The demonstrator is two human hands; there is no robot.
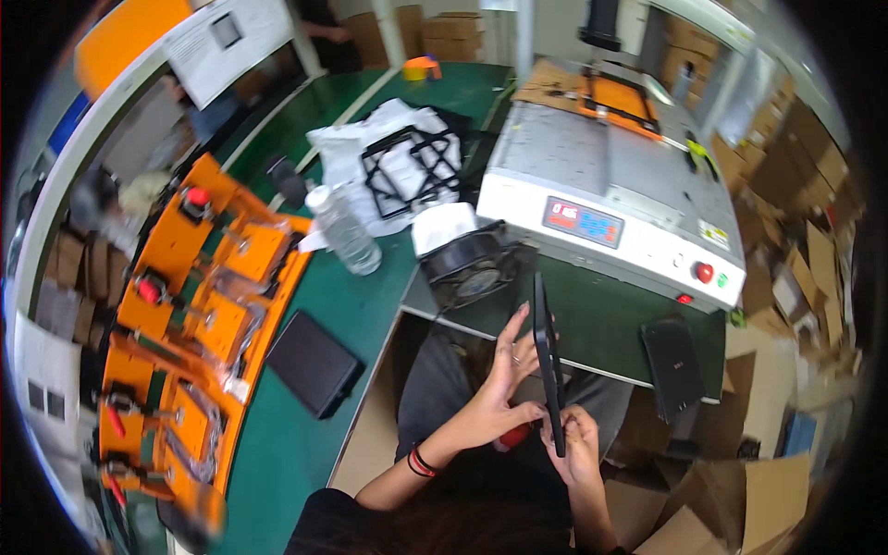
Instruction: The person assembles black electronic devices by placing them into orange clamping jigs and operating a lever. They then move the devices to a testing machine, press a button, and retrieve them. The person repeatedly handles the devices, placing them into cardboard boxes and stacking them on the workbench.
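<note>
A thin black rectangular panel (pixel 546 361) stands nearly edge-on to me above my lap, so its faces barely show. At its lower end, the bent fingers and thumb of my right hand (pixel 575 442) pinch it. My left hand (pixel 504 384) is beside the panel's left face with its fingers spread. Its thumb reaches to the panel's lower part, and whether the fingertips press on it I cannot tell. A black fan (pixel 476 268) with a round grille sits on the table edge beyond my left hand.
Orange clamp fixtures (pixel 208 324) line the left, near a black box-shaped case (pixel 314 363) and a clear bottle (pixel 344 231). Black frames (pixel 407 171) lie on white cloth. A white machine (pixel 610 217) with a control panel stands ahead. A dark panel (pixel 673 365) overhangs the right table edge; cardboard boxes (pixel 712 499) lie below.
</note>
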